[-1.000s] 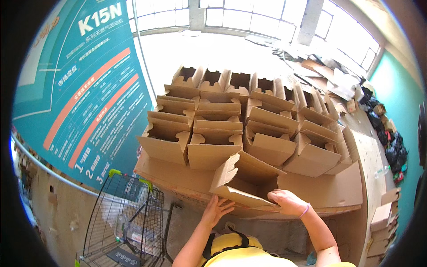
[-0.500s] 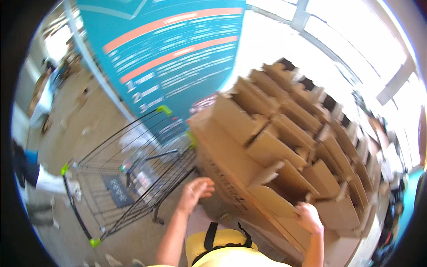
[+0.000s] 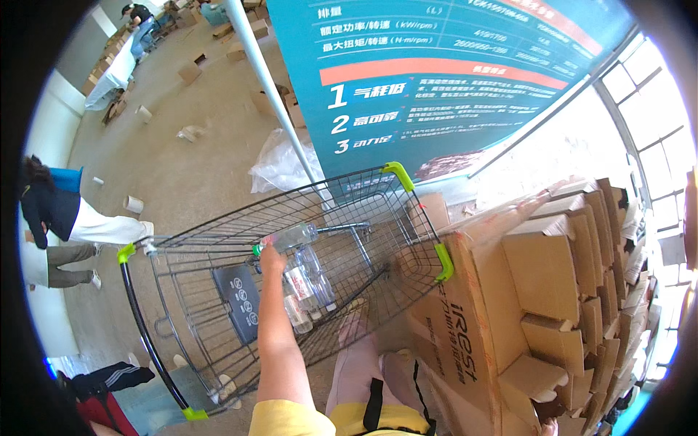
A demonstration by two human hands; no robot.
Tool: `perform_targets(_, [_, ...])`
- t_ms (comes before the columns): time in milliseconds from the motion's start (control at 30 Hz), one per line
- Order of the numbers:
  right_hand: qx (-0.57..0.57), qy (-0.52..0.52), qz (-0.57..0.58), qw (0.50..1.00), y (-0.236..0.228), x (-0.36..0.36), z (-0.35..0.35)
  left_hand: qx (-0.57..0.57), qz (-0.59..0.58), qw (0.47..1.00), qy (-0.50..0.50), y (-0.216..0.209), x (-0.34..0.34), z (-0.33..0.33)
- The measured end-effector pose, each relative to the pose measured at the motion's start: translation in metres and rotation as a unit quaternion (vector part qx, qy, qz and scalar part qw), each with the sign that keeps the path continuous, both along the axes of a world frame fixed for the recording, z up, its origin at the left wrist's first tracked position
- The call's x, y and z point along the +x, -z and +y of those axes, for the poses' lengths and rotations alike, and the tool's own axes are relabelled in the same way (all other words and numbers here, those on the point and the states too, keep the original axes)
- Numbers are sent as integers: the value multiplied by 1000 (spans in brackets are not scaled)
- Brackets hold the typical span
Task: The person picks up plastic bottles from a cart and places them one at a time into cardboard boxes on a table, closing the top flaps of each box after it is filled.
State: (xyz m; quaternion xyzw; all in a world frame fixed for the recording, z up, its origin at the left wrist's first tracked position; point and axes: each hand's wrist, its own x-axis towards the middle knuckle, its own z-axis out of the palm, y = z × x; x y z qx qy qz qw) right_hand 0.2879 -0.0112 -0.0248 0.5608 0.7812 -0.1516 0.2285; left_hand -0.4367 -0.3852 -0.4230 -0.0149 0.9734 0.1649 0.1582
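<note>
My left arm reaches down into the black wire shopping cart [image 3: 363, 272]. At its end, my left hand [image 3: 272, 261] is closed around the cap end of a clear plastic bottle [image 3: 298, 235] with a green cap. Several more clear bottles [image 3: 314, 276] lie just beside it on the cart's wire bottom. Of my right hand [image 3: 550, 428] only a small part shows at the lower edge, next to the open cardboard boxes [image 3: 542, 269]; its fingers are mostly hidden.
A long printed carton [image 3: 465, 312] carries the open boxes at right. Beyond the cart stand a teal banner [image 3: 451, 80] on a metal pole [image 3: 269, 87] and a crumpled plastic sheet [image 3: 280, 163]. People in white trousers [image 3: 109, 224] and dark clothing are at left.
My left hand has gone from above the floor beside the carton into the cart, onto a bottle. My right hand has dropped to the lower edge. The view has swung left.
</note>
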Motion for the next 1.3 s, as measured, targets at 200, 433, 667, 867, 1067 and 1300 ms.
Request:
perform_targets(200, [-22,-176,-200,964,-2,-6,8,-170,-13,977,130,37,-39,44])
perform_targets(433, [0,-134,-184,974,0,-1,0,-176,-33,969,169,37,-23,44])
perform_targets(667, [45,-144,-105,983,28,48,-9,42,-22,988,149,-23,39,57])
perform_targets(867, [219,-153,-46,963,57,43,-18,521,-5,854,-8,-110,44,105])
perform_targets(1067, [160,-127,10,979,2,-21,-22,871,-180,454,-50,-314,141,250])
perform_targets(1300, [231,-101,275,928,16,15,-15,825,-400,279,284,-438,382,368])
